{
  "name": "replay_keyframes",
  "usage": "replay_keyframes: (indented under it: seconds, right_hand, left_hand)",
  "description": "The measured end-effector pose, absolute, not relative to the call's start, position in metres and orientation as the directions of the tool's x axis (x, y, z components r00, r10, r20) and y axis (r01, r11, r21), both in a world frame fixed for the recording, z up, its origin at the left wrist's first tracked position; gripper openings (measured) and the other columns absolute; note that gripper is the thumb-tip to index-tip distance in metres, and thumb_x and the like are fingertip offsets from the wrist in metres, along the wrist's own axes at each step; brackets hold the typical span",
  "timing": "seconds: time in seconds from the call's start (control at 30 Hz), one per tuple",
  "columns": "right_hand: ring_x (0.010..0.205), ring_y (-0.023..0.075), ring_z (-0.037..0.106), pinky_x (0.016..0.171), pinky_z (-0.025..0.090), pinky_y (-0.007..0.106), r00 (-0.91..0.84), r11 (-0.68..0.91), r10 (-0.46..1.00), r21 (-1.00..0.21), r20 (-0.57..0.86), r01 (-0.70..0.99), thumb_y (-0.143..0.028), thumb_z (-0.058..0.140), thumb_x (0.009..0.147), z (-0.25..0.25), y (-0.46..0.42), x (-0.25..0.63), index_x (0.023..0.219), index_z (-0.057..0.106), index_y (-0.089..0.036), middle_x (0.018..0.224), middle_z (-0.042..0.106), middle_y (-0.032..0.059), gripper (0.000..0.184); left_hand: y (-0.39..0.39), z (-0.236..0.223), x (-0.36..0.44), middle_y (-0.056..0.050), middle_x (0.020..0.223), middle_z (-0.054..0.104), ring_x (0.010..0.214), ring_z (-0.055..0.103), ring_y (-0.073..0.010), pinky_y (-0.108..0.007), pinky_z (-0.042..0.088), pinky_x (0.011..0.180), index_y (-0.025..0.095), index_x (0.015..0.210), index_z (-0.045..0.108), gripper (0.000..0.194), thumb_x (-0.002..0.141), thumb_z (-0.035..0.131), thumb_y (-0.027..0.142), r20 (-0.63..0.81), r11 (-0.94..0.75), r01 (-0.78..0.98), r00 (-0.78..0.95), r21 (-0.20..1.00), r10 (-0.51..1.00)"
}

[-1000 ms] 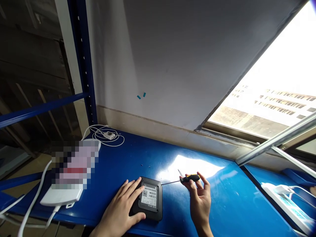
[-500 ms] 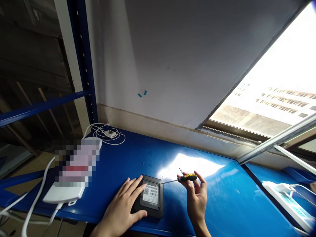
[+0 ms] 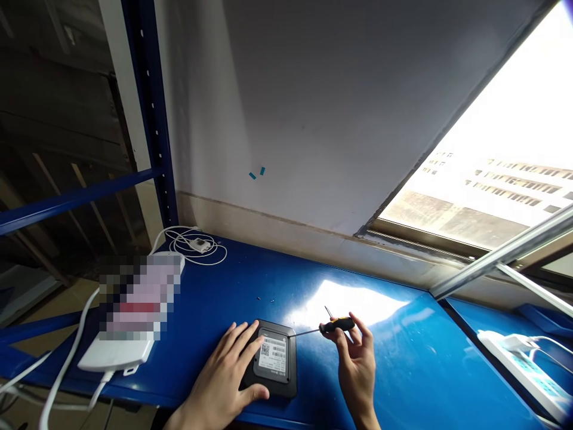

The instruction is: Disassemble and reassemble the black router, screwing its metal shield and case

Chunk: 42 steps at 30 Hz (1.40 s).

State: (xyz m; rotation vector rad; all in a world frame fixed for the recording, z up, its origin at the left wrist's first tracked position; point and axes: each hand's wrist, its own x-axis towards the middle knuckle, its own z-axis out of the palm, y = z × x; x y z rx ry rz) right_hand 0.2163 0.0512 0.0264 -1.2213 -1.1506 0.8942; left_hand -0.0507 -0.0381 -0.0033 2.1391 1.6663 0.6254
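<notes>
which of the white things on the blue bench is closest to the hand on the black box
The flat white device at the bench's left edge is nearest the left hand; the coiled white cable and white power strip lie farther.

Glossy blue metal bench top (image 3: 394, 370): open stretch right of the right hand (image 3: 356, 364), up to the white power strip (image 3: 523, 373). Far side bare up to the grey wall (image 3: 340, 119). Left blocked by flat white box (image 3: 119, 352) and coiled white cable (image 3: 197, 245); blue steel upright (image 3: 154, 119) behind.
</notes>
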Motion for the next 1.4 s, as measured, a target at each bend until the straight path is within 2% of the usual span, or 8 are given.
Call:
replay_keyframes:
  seconds: [0.2,0.33,0.43,0.6,0.7,0.87,1.2,1.4]
  right_hand:
    - [0.084,0.0276,0.078,0.078,0.064,0.045,0.209,0.197,0.942,-0.938,0.261,0.284,-0.057,0.070,0.084,0.033,0.045,0.218,0.135,0.051,-0.020,0.097,0.077,0.0102,0.066]
    - [0.085,0.0290,0.077,0.062,0.063,0.036,0.214,0.246,0.900,-0.849,0.379,0.468,-0.058,0.069,0.084,0.033,0.039,0.225,0.130,0.058,-0.021,0.092,0.077,0.0100,0.060]
    - [0.088,0.0292,0.076,0.062,0.063,0.036,0.223,0.259,0.874,-0.803,0.431,0.537,-0.056,0.067,0.086,0.032,0.041,0.231,0.130,0.059,-0.022,0.096,0.077,0.0112,0.057]
    - [0.100,0.0297,0.076,0.079,0.062,0.043,0.180,0.277,0.899,-0.835,0.400,0.475,-0.054,0.064,0.089,0.023,0.068,0.226,0.131,0.056,-0.021,0.108,0.077,0.0133,0.054]
    - [0.099,0.0287,0.076,0.084,0.061,0.045,0.127,0.326,0.901,-0.839,0.416,0.436,-0.052,0.064,0.089,0.015,0.086,0.210,0.126,0.056,-0.020,0.107,0.078,0.0135,0.049]
    - [0.098,0.0283,0.076,0.086,0.060,0.046,0.076,0.337,0.915,-0.855,0.396,0.395,-0.050,0.065,0.089,0.010,0.098,0.188,0.125,0.056,-0.020,0.107,0.077,0.0133,0.048]
    - [0.102,0.0299,0.075,0.091,0.057,0.051,0.100,0.327,0.911,-0.848,0.400,0.417,-0.053,0.066,0.088,0.007,0.096,0.188,0.127,0.055,-0.020,0.106,0.077,0.0138,0.052]
    - [0.100,0.0279,0.076,0.090,0.059,0.049,0.185,0.331,0.904,-0.905,0.385,0.266,-0.048,0.071,0.086,0.021,0.076,0.199,0.129,0.053,-0.022,0.107,0.077,0.0120,0.053]
  left_hand:
    - [-0.029,0.003,-0.036,-0.002,0.160,0.042,0.147,0.038,-0.0407,-0.063,0.043,0.113,0.033,0.151,0.046,0.071,0.089,0.061,0.066,0.190,-0.313,0.801,0.250,0.510,0.949]
    - [-0.028,0.000,-0.034,0.002,0.159,0.044,0.145,0.043,-0.0348,-0.058,0.042,0.117,0.038,0.149,0.048,0.059,0.094,0.062,0.057,0.231,-0.324,0.774,0.232,0.544,0.945]
    - [-0.029,-0.001,-0.036,0.003,0.159,0.045,0.145,0.044,-0.0321,-0.054,0.042,0.117,0.038,0.146,0.051,0.053,0.096,0.060,0.052,0.222,-0.307,0.768,0.218,0.562,0.950]
    - [-0.029,0.003,-0.036,0.004,0.160,0.042,0.147,0.041,-0.0327,-0.058,0.042,0.117,0.036,0.144,0.053,0.049,0.096,0.061,0.046,0.155,-0.260,0.768,0.209,0.586,0.966]
    - [-0.027,0.006,-0.034,0.004,0.160,0.042,0.147,0.040,-0.0325,-0.058,0.041,0.117,0.034,0.142,0.055,0.049,0.094,0.064,0.039,0.132,-0.242,0.764,0.203,0.599,0.970]
    - [-0.025,0.012,-0.035,0.001,0.159,0.045,0.146,0.042,-0.0335,-0.059,0.040,0.118,0.032,0.141,0.057,0.052,0.090,0.068,0.035,0.124,-0.241,0.740,0.211,0.628,0.970]
    - [-0.026,0.012,-0.037,0.001,0.158,0.046,0.145,0.042,-0.0345,-0.059,0.041,0.117,0.032,0.142,0.057,0.053,0.090,0.069,0.035,0.140,-0.243,0.708,0.202,0.663,0.969]
    - [-0.028,0.009,-0.036,0.004,0.160,0.044,0.148,0.039,-0.0333,-0.058,0.040,0.119,0.034,0.142,0.056,0.051,0.092,0.067,0.039,0.118,-0.226,0.726,0.197,0.649,0.973]
